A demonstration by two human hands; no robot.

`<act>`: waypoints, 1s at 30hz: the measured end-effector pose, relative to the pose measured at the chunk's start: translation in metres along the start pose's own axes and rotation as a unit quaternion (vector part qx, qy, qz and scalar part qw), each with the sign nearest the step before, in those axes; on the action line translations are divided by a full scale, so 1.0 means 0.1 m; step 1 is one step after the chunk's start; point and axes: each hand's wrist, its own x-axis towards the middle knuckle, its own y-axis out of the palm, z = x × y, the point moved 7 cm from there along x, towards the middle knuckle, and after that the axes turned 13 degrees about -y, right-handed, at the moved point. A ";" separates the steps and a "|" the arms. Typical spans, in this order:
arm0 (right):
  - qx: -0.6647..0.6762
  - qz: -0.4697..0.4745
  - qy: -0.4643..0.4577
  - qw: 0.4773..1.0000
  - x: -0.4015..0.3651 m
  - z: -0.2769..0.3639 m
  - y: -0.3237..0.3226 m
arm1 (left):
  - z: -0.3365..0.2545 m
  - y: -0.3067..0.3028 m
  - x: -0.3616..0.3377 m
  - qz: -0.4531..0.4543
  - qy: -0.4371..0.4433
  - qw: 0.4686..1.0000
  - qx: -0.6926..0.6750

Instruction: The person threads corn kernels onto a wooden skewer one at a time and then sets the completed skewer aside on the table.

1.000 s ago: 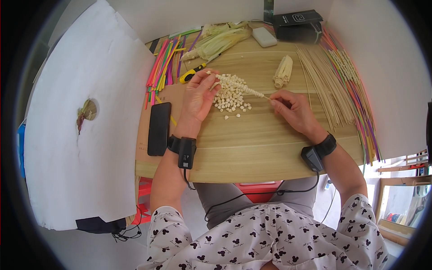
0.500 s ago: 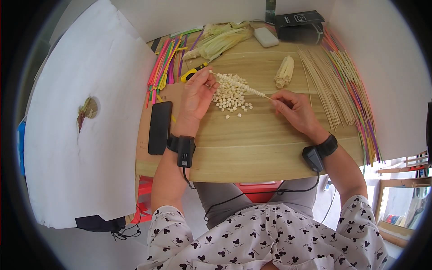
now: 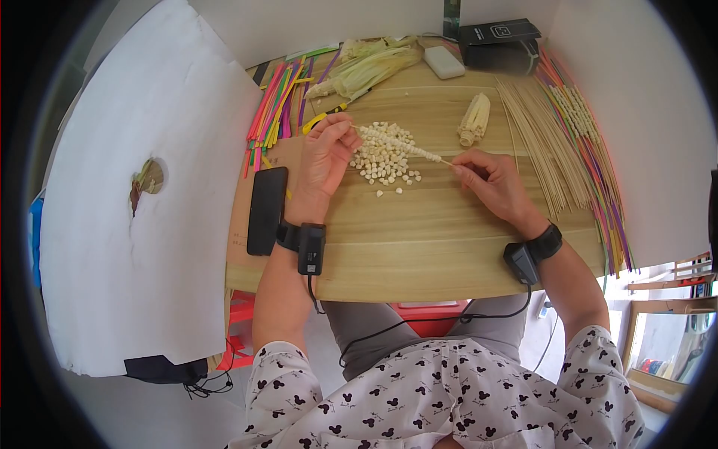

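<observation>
A thin wooden skewer (image 3: 448,162) slants over the table, threaded with a row of pale corn kernels (image 3: 407,147). My right hand (image 3: 492,184) pinches its bare lower end between thumb and fingers. At the upper left end, the closed fingertips of my left hand (image 3: 326,153) are on the skewer's tip; whether a loose kernel is between them I cannot make out. Below the skewer lies a pile of loose corn kernels (image 3: 383,166), a few of them strayed towards me.
A stripped corncob (image 3: 474,120) lies behind my right hand. Bare skewers (image 3: 540,142) and filled skewers (image 3: 572,112) are at right. Left are a black phone (image 3: 267,211), a yellow cutter (image 3: 323,120) and coloured sticks (image 3: 278,105). Corn husks (image 3: 374,67) and a black box (image 3: 499,45) are behind.
The fingers of my left hand have closed in lower around the skewer's tip, where a kernel showed at the fingertips before. My right hand and the skewer have hardly moved.
</observation>
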 end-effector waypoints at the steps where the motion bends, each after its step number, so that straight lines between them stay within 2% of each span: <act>1: -0.005 0.001 -0.005 1.000 0.00 0.00 0.00 | 0.00 -0.01 0.00 -0.005 0.003 1.000 -0.003; 5: -0.004 0.002 -0.006 1.000 0.00 0.01 -0.01 | 0.01 -0.06 0.01 -0.003 0.006 1.000 -0.013; 8: -0.039 0.000 -0.012 0.999 -0.01 -0.01 -0.05 | -0.10 -0.23 0.05 0.010 0.028 0.996 -0.083; 10: 0.027 -0.061 -0.008 0.998 -0.01 -0.04 -0.10 | -0.19 -0.38 0.05 -0.024 0.045 0.994 -0.098; 16: -0.039 -0.008 -0.007 0.999 0.00 0.04 -0.06 | 0.05 -0.19 0.04 -0.054 -0.001 0.995 -0.085; 20: -0.018 -0.013 -0.003 1.000 0.00 0.03 -0.04 | 0.10 -0.18 0.04 -0.040 -0.014 0.995 -0.096; 22: -0.022 -0.013 -0.003 1.000 0.00 0.04 -0.04 | 0.10 -0.17 0.02 -0.068 -0.020 0.993 -0.097; 30: -0.019 -0.016 0.003 1.000 0.00 0.02 -0.03 | 0.13 -0.15 0.05 -0.026 -0.015 0.993 -0.111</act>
